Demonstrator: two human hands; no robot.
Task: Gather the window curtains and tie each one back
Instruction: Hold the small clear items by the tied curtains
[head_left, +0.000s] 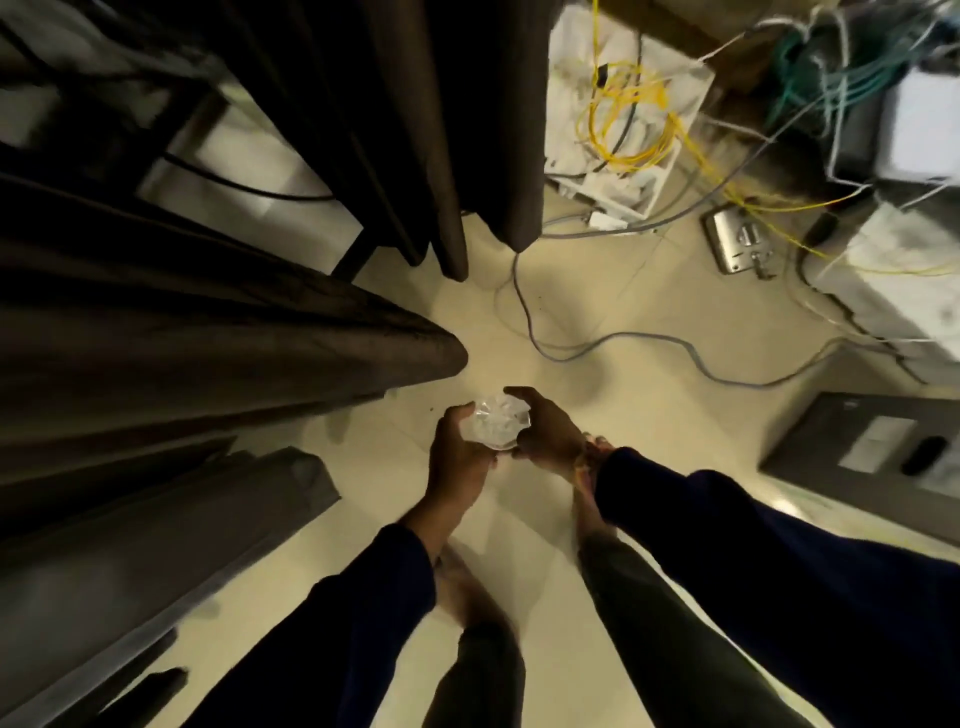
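I look straight down past my arms at the floor. My left hand (460, 452) and my right hand (548, 431) are together in the middle of the view, both closed on a small crumpled piece of clear plastic (496, 423). A dark brown curtain (208, 338) hangs in thick folds at the left, its hem ending just above and left of my hands. A second dark brown curtain (415, 130) hangs at the top centre. Neither hand touches a curtain.
A grey cable (623, 340) snakes over the cream tiled floor beyond my hands. White boxes with yellow cables (623, 114) and green cables stand at the top right. A grey cabinet (872, 457) is at the right. My bare feet are below my hands.
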